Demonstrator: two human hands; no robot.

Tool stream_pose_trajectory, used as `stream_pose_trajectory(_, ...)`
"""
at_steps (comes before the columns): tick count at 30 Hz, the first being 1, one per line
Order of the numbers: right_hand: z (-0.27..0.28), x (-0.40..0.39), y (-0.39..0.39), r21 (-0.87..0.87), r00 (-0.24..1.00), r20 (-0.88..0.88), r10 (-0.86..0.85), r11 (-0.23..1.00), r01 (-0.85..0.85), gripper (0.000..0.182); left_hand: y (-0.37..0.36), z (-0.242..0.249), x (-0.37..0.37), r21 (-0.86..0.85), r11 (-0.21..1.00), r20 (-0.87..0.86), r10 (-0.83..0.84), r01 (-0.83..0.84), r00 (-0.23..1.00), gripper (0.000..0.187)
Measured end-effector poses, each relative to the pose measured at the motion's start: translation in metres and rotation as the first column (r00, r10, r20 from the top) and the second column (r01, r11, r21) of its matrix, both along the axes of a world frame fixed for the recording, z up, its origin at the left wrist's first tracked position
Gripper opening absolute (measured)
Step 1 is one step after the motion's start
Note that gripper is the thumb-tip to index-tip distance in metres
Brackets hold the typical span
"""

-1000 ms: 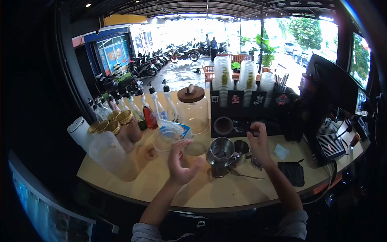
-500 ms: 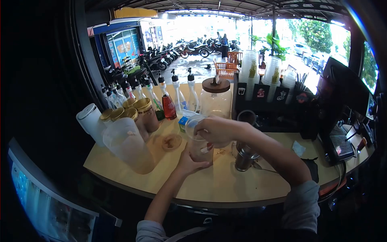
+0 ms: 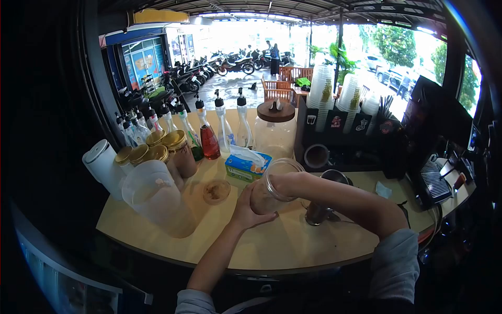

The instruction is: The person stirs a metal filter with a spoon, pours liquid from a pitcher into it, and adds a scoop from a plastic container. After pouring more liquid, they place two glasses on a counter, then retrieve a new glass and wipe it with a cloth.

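Observation:
A clear jar [image 3: 264, 201] stands tilted on the wooden counter [image 3: 209, 246], its round mouth facing up and right. My left hand [image 3: 247, 211] is wrapped round its lower left side. My right hand [image 3: 286, 184] reaches into the mouth, its fingers hidden inside, so what they hold cannot be made out. To the left lies a round lid or dish [image 3: 216, 191] with brown residue. Right of the jar are a metal cup [image 3: 316, 213] and another round-rimmed vessel [image 3: 335, 177]. A blue tissue box [image 3: 246, 168] sits just behind the jar.
A large frosted pitcher [image 3: 157, 196], gold-lidded jars [image 3: 175, 138] and a white container [image 3: 102, 159] stand at left. Pump bottles [image 3: 210, 138] line the back beside a wooden-lidded jar [image 3: 275, 131]. Stacked cups [image 3: 320, 97] and a coffee machine [image 3: 434, 180] are at right.
My right hand has gone down into the jar, which now leans. The tissue box shows more fully. The whole view has shifted slightly.

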State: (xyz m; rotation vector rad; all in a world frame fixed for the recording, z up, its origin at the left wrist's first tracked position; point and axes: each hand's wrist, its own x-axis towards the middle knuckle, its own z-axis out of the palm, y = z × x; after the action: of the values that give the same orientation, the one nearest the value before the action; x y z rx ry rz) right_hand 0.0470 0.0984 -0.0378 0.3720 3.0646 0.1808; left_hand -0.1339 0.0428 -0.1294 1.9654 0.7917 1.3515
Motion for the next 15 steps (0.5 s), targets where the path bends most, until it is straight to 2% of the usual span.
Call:
stream_pose_trajectory(2, -0.002, -0.002, 0.005, -0.221, 0.993, -0.114, -0.042, 0.975, 0.016, 0.022, 0.000, 0.000, 0.000, 0.008, 1.000, -0.003, -0.002, 0.002, 1.000, 0.099)
stream_pose_trajectory(3, 0.014, -0.010, -0.003, -0.223, 0.992, -0.118, -0.042, 0.975, 0.015, 0.022, 0.001, 0.001, -0.001, 0.020, 1.000, 0.001, -0.001, 0.001, 1.000, 0.100)
stream_pose_trajectory(4, 0.045, -0.022, -0.022, -0.093, 0.976, 0.159, -0.151, 0.982, 0.167, 0.022, 0.001, 0.001, -0.001, 0.017, 1.000, 0.001, 0.001, -0.001, 1.000, 0.100)
stream_pose_trajectory(5, 0.066, -0.031, -0.033, 0.074, 0.870, 0.407, -0.279, 0.959, 0.273, 0.021, 0.001, 0.001, -0.002, 0.024, 1.000, -0.009, 0.019, -0.019, 1.000, 0.099)
stream_pose_trajectory(6, 0.070, -0.035, -0.031, 0.146, 0.807, 0.516, -0.288, 0.958, 0.248, 0.022, 0.001, 0.001, -0.002, 0.032, 0.999, -0.018, 0.038, -0.038, 0.999, 0.099)
stream_pose_trajectory(7, 0.068, -0.036, -0.031, 0.143, 0.807, 0.518, -0.283, 0.959, 0.244, 0.022, 0.001, -0.001, -0.002, 0.028, 0.999, -0.016, 0.042, -0.041, 0.999, 0.099)
stream_pose_trajectory(9, 0.060, -0.033, -0.032, 0.121, 0.875, 0.375, -0.307, 0.952, 0.282, 0.017, 0.001, -0.002, -0.002, 0.039, 0.998, -0.037, 0.055, -0.053, 0.998, 0.097)
stream_pose_trajectory(10, 0.044, -0.028, -0.023, 0.120, 0.875, 0.375, -0.307, 0.952, 0.283, 0.017, 0.000, 0.000, -0.003, 0.039, 0.998, -0.038, 0.055, -0.053, 0.998, 0.097)
stream_pose_trajectory(12, 0.019, -0.023, -0.008, -0.081, 0.926, 0.222, -0.305, 0.941, 0.330, 0.017, -0.002, 0.002, -0.002, 0.054, 0.998, -0.061, 0.033, -0.030, 0.998, 0.101)
stream_pose_trajectory(15, 0.016, -0.017, -0.009, -0.154, 0.963, 0.164, -0.215, 0.958, 0.240, 0.020, -0.003, 0.004, -0.002, 0.056, 0.998, -0.071, 0.034, -0.030, 0.997, 0.102)
